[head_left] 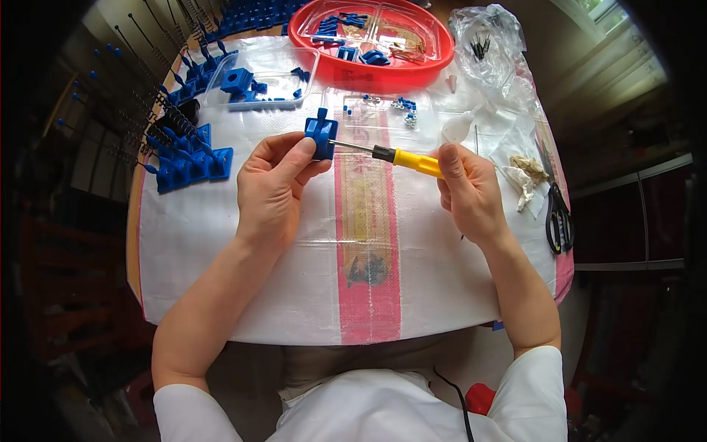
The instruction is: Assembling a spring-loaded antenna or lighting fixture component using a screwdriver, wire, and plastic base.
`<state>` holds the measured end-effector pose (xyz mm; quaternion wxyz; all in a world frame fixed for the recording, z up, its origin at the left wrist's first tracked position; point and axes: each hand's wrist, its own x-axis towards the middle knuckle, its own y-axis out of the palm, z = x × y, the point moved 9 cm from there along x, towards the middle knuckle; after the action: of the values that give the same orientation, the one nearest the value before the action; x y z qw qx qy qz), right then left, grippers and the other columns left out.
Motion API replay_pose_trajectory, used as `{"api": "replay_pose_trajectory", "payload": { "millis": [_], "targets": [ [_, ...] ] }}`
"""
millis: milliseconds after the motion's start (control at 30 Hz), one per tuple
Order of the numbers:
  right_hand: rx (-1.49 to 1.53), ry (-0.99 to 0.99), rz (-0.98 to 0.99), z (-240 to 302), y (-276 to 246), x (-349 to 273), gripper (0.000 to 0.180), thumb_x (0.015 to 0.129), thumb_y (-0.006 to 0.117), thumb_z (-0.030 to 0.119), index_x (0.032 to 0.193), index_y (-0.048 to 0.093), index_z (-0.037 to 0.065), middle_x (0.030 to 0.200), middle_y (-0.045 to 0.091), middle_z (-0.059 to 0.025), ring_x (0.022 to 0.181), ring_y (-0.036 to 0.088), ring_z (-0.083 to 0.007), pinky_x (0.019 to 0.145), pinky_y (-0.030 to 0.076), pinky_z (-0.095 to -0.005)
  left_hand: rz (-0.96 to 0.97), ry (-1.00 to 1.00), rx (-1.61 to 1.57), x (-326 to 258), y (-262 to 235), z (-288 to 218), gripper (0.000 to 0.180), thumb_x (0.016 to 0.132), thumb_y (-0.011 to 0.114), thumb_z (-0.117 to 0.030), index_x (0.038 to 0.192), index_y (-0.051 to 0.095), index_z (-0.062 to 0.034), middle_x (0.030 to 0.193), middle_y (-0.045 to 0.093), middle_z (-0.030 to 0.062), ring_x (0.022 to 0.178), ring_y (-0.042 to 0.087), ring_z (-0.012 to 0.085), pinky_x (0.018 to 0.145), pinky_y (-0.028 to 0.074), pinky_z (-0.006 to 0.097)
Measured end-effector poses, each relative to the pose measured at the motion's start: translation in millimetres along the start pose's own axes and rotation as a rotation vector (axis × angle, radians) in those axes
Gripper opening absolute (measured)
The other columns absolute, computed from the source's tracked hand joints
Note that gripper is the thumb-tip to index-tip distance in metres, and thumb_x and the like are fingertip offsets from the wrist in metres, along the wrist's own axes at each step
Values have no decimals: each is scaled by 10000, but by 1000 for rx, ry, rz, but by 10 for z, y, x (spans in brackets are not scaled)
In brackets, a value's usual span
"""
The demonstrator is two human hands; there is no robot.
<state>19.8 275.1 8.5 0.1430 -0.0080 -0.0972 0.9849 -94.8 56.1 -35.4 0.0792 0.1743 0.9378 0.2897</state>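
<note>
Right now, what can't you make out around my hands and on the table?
All in the head view:
Tip of the yellow screwdriver: lost at the blue part; depth unclear.
Handle end: covered by your right hand.
Blue part's far side: faces away, with left-hand fingers around it.
Blue pieces at the back: cut off by the upper edge.
Small blue-and-white bits: too small to identify.

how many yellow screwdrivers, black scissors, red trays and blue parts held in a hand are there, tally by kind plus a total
Yellow screwdriver: 1
Black scissors: 1
Red tray: 1
Blue part in the left hand: 1
Total: 4
</note>
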Motion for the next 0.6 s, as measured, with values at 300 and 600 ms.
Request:
{"api": "replay_pose_trajectory", "payload": {
  "millis": [300,600],
  "targets": [
    [-133,24,2,-34,-28,19,284,950,671,276,910,595,5,769,594,0,689,499,-44,592,392,-211,8,-23,-21,-9,-5,10,148,929,634,-29,1072,598,-11,1015,679,101,904,690,169,804,588,270],
    [-75,-47,44,90,47,26,297,932,694,281,916,631,-9,741,594,7,665,495,-45,581,392,-210,55,-69,14,9,-20,52,179,931,630,-33,1101,579,-14,1050,662,109,949,687,189,837,584,280]
  ]
}}
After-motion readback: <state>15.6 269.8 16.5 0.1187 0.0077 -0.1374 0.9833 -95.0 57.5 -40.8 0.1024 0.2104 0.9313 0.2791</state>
